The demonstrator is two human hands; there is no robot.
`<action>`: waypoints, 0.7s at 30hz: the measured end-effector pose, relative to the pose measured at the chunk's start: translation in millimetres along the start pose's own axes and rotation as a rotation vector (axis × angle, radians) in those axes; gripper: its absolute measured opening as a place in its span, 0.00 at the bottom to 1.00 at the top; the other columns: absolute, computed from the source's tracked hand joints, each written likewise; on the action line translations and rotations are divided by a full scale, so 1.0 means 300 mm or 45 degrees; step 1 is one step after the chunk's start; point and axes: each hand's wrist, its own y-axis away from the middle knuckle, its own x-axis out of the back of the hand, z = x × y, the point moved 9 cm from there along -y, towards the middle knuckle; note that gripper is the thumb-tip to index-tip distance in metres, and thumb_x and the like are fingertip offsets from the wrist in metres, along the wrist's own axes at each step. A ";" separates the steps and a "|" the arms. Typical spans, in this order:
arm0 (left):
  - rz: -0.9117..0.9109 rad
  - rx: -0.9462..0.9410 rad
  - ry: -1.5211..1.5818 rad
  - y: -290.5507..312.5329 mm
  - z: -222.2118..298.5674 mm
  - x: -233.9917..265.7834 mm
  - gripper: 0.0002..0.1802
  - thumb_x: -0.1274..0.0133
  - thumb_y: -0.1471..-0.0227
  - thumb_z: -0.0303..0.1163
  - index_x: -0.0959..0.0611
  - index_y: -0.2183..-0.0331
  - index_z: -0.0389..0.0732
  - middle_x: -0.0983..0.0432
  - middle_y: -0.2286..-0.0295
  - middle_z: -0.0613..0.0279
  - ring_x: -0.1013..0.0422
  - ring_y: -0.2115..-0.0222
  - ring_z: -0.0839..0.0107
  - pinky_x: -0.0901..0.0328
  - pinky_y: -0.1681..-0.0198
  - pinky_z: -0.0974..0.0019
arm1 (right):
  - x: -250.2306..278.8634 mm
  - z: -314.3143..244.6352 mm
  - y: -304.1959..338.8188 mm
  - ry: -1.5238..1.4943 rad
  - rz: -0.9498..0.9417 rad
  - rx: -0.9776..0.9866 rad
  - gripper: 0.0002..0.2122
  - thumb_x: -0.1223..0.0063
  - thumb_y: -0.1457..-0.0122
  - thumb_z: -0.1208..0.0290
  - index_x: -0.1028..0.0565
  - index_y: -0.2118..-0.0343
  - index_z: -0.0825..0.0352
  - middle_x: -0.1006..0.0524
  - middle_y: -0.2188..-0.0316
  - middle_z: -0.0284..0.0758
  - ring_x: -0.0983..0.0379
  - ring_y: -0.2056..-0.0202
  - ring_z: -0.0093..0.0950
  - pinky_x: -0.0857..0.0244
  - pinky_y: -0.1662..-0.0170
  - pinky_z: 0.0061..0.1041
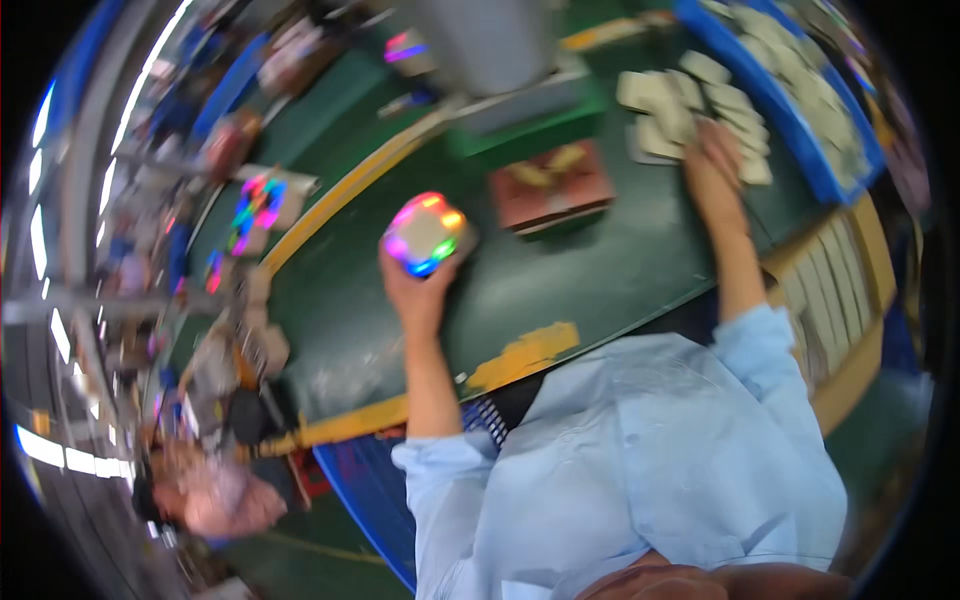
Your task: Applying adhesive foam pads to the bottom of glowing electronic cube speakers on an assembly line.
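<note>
Far to the left of the red block (pixel 552 192), and nearer the wearer's side, a co-worker in a pink top (pixel 225 497) is seen, blurred. Also well left of the block, beyond the yellow strip (pixel 345 195) on the green table (pixel 620 262), several colourful lights (pixel 258 208) glow among pale things too smeared to tell. Just left of the block, the person's left hand (pixel 416 283) is closed around a glowing box (pixel 422 236), pale in the middle and ringed with red, yellow, green, blue and violet lights; it is apart from the block. Behind the block stands a grey machine post (pixel 488 45). Right of the block lie loose pale covers (pixel 655 105), and the person's right hand (pixel 715 165) reaches onto them; whether its fingers grip one, one cannot tell. Farther right of the block are a blue bin (pixel 868 172) of similar covers and, nearer the wearer, a cardboard box (pixel 850 385) holding a row of pale flat pieces (pixel 825 295).
</note>
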 end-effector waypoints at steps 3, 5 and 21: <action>-0.060 0.141 0.140 -0.008 0.026 -0.041 0.47 0.27 0.67 0.32 0.31 0.44 0.39 0.28 0.51 0.55 0.31 0.49 0.64 0.36 0.44 0.62 | 0.046 0.079 0.122 -0.265 0.502 0.175 0.19 0.45 0.40 0.70 0.27 0.47 0.69 0.27 0.48 0.50 0.31 0.46 0.48 0.37 0.42 0.40; -0.115 0.152 0.381 -0.057 0.022 -0.056 0.48 0.28 0.66 0.35 0.31 0.43 0.38 0.27 0.51 0.54 0.30 0.49 0.63 0.36 0.44 0.62 | 0.011 0.125 0.144 -0.404 0.428 0.245 0.19 0.47 0.40 0.74 0.28 0.45 0.68 0.26 0.48 0.48 0.30 0.47 0.46 0.36 0.43 0.38; 0.633 0.468 -0.786 -0.962 -0.601 0.668 0.53 0.34 0.63 0.65 0.25 0.52 0.25 0.23 0.56 0.37 0.26 0.54 0.44 0.31 0.51 0.49 | 0.139 -0.008 0.320 -0.854 0.403 0.442 0.21 0.58 0.33 0.76 0.36 0.37 0.72 0.35 0.37 0.45 0.41 0.35 0.40 0.51 0.33 0.35</action>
